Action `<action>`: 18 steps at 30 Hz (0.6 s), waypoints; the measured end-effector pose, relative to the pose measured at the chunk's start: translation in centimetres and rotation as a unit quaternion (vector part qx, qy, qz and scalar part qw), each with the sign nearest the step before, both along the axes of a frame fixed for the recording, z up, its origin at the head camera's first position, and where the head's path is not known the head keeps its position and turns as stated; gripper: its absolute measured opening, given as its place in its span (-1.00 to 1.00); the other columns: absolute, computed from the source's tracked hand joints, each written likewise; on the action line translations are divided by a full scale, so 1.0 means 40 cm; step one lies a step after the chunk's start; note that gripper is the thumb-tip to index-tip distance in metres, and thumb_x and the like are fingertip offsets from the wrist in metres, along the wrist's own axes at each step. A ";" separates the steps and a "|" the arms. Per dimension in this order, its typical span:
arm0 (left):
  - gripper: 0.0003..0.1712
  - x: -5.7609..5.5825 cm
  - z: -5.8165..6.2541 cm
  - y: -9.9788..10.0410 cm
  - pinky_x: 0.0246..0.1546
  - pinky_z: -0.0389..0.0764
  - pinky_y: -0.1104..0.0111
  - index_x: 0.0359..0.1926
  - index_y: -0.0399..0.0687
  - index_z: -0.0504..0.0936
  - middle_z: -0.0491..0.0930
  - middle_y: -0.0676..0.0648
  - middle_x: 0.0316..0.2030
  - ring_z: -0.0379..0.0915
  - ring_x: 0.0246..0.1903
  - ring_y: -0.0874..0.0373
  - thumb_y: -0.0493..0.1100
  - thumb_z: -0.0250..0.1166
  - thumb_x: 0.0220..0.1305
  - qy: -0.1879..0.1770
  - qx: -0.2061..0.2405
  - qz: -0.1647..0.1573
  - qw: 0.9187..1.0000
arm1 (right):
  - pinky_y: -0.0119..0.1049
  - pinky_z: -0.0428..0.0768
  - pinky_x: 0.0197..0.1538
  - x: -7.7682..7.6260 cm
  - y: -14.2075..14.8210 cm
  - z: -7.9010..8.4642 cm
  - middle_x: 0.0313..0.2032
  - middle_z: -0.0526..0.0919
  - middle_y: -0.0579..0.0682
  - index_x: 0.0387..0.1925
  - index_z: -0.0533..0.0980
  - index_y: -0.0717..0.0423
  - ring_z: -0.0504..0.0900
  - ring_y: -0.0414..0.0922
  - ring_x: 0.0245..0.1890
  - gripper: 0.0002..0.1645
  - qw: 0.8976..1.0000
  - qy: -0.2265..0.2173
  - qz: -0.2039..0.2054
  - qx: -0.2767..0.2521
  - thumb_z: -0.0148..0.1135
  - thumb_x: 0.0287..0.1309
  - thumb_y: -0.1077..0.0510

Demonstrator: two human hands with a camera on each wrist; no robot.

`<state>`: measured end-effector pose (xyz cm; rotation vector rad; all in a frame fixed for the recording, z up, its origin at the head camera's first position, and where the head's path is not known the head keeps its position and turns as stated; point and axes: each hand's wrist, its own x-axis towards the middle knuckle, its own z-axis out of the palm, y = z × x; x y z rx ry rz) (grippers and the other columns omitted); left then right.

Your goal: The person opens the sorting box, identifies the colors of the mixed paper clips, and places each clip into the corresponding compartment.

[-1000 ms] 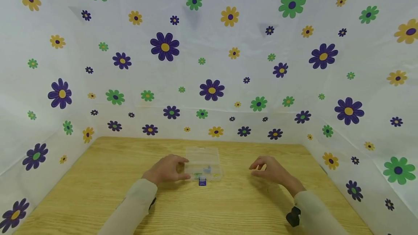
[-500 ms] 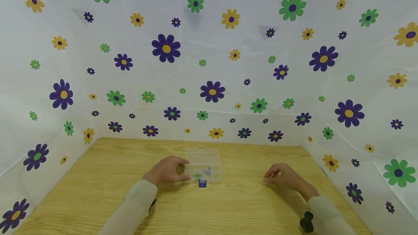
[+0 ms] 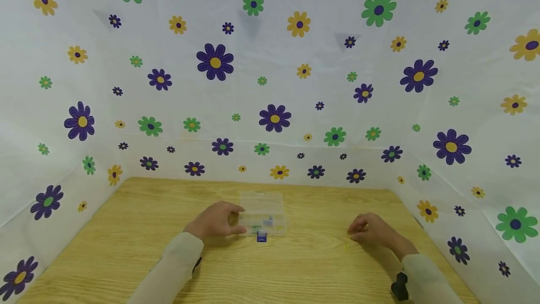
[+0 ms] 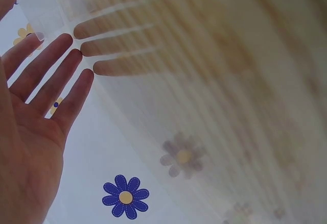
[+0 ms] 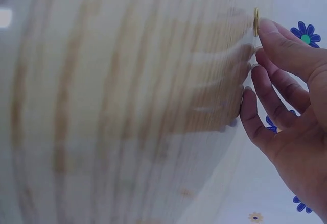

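My left hand [image 3: 214,220] lies at the left side of a clear plastic compartment box [image 3: 261,203], whose lid stands open at the back. Its thumb and forefinger touch the box's left edge; the other fingers [image 4: 76,89] are fairly straight, tips on the table. Inside the box are green clips [image 3: 255,228], a pale blue piece [image 3: 268,221] and a small yellow piece [image 3: 279,228]. A dark blue piece [image 3: 261,236] sits at its front edge. My right hand [image 3: 373,231] rests its fingertips on the table, thumb beside a thin yellow clip [image 5: 256,22]; nothing shows gripped.
The wood-grain table [image 3: 253,271] is glossy. White sheeting with flowers [image 3: 270,83] stands round its back and sides. A dark wrist camera [image 3: 400,286] sits on the right sleeve.
My right hand has moved to the right and slightly nearer, away from the box, uncovering the yellow clip on the table. The left hand and the box have stayed put.
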<state>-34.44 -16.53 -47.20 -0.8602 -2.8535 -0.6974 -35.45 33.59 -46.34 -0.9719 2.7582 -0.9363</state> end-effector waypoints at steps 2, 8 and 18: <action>-0.25 -0.001 -0.002 0.000 0.24 0.62 -0.03 0.19 -0.21 0.67 0.73 -0.16 0.11 0.66 0.12 -0.09 0.24 0.48 0.18 0.001 -0.002 0.001 1.000 | -0.40 0.66 -0.21 0.000 0.000 -0.002 -0.31 0.74 0.11 -0.27 0.75 0.23 0.66 -0.26 -0.29 -0.89 1.000 -0.001 0.000 -0.001 0.46 0.18 0.25; -0.25 -0.004 -0.005 -0.001 0.25 0.60 -0.04 0.19 -0.20 0.68 0.73 -0.15 0.11 0.65 0.13 -0.09 0.25 0.48 0.17 -0.002 -0.001 0.003 1.000 | -0.34 0.66 -0.20 0.003 -0.005 0.000 -0.34 0.71 0.07 -0.34 0.74 0.16 0.64 -0.19 -0.30 -0.98 1.000 0.014 -0.001 0.011 0.47 0.15 0.28; -0.26 -0.001 0.000 -0.002 0.25 0.61 -0.04 0.19 -0.21 0.68 0.73 -0.16 0.12 0.66 0.13 -0.09 0.24 0.48 0.18 -0.003 0.002 -0.001 1.000 | -0.35 0.65 -0.19 0.002 -0.010 -0.001 -0.35 0.67 -0.02 -0.42 0.72 0.07 0.60 -0.28 -0.31 -0.92 0.999 0.013 -0.011 0.032 0.47 0.15 0.28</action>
